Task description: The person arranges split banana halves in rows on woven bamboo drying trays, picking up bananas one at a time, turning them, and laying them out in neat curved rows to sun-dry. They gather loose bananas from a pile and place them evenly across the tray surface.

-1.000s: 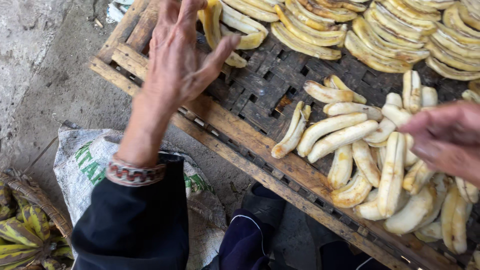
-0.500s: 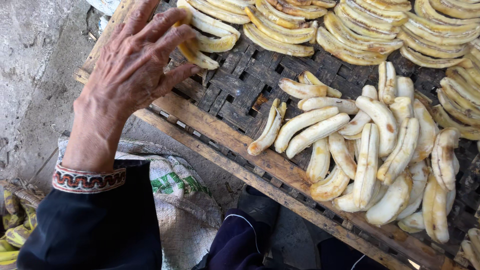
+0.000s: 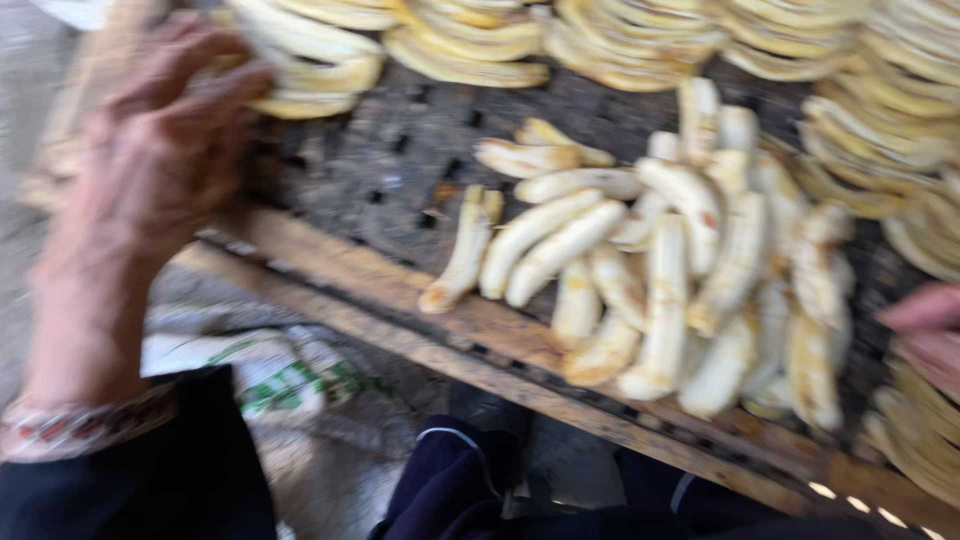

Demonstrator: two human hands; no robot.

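Fingers of the left hand [image 3: 160, 150] spread wide touch peeled bananas [image 3: 310, 75] above the rack's wooden rail [image 3: 330, 270]; right hand [image 3: 930, 335] grip unclear.

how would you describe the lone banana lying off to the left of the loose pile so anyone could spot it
Start at the wooden front rail of the dark woven drying rack, then find the loose pile of peeled bananas in the middle. The lone banana lies at the pile's left edge, its lower tip resting on the rail. Unlike its neighbours, it has bare rack on its left side.
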